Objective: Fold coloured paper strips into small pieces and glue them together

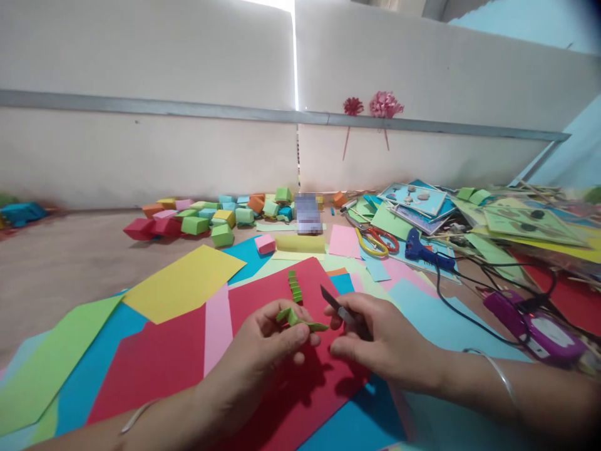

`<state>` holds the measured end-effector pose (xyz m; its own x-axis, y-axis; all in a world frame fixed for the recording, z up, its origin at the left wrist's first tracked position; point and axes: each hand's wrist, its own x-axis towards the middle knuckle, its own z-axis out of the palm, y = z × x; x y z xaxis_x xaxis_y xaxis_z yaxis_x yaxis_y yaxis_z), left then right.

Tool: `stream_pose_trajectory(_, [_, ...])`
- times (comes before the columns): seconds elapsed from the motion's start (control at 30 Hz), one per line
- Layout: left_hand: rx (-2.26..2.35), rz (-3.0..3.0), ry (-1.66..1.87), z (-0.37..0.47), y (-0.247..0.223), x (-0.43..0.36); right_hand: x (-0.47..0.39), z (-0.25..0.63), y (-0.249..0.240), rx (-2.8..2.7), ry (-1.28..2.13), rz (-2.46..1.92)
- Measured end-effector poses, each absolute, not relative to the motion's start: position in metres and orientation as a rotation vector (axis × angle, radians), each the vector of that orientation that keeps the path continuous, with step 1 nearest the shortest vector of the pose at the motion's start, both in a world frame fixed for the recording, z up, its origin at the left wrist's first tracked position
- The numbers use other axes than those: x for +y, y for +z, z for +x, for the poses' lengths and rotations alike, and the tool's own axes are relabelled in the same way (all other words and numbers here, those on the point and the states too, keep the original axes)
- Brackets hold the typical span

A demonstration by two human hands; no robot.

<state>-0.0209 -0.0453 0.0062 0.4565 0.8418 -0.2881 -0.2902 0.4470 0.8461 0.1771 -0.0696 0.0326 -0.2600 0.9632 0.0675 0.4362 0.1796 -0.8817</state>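
My left hand [277, 338] pinches a small folded green paper piece [295, 318] between thumb and fingers, above a red sheet [277, 282]. To its right, my right hand [375, 332] holds a craft knife [345, 313], its dark blade pointing up and to the left. The blade is close to the green piece but apart from it. Just beyond my left hand, a narrow pleated green strip [295, 286] lies on the red sheet.
Folded paper boxes [192, 224] cluster at the back. Yellow-handled scissors [373, 244], a blue glue gun [427, 252], black cables and a purple device [535, 326] lie to the right. Coloured sheets overlap around my hands. Two paper flowers [385, 104] hang on the wall.
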Motion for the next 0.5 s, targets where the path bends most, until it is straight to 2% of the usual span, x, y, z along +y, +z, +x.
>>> stream_pose_trajectory(0.37, [0.954, 1.233, 0.418, -0.021, 0.013, -0.049, -0.070, 0.176, 0.032, -1.851, 0.961, -1.256])
stream_pose_trajectory(0.5, [0.929, 1.287, 0.452, -0.020, 0.017, -0.052, -0.069, 0.180, 0.035, -1.925, 0.811, -1.175])
